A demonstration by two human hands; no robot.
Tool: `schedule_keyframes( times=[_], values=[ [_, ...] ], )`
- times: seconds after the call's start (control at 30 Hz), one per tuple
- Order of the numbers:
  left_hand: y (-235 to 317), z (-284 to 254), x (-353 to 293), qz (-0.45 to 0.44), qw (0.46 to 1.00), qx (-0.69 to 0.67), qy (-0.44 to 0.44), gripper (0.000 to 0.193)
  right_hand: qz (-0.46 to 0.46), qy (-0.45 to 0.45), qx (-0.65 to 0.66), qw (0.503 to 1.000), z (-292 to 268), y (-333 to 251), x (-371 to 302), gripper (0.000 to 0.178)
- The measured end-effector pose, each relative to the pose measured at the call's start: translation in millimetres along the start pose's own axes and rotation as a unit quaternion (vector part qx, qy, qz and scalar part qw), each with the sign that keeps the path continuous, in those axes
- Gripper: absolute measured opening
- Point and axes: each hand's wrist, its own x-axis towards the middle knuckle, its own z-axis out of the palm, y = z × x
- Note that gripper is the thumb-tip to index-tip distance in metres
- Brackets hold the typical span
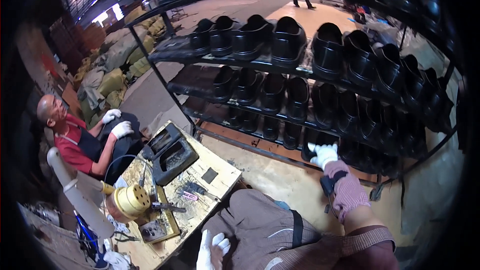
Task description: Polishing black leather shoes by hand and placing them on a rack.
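Observation:
My right hand (326,155), in a white glove with a pink knitted sleeve above it, reaches to the lowest shelf of the rack. Its fingers close on the rim of a black shoe (310,142), partly hidden behind the glove. My left hand (212,251), also white-gloved, is low beside my lap near the workbench. The thumb stands apart from the bent fingers, and nothing shows in them. Rows of black shoes (288,42) stand heel outward on the metal rack (240,60) before me.
At left, a wooden workbench (227,172) bears a black tray (172,155), hand tools and a yellow round device (131,202). A white duct (82,200) rises beside it. A co-worker (80,140) with white gloves sits beyond. Sacks (112,82) are piled behind.

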Motion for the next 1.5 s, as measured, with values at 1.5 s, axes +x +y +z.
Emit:
schedule_keyframes(
  times=[1.5],
  values=[
    [72.8,-149.2,37.7,0.261,0.911,-0.294,0.124,0.094,-0.681,0.097,0.189,0.701,-72.9,-234.4,-248.9,0.054]
  ],
)
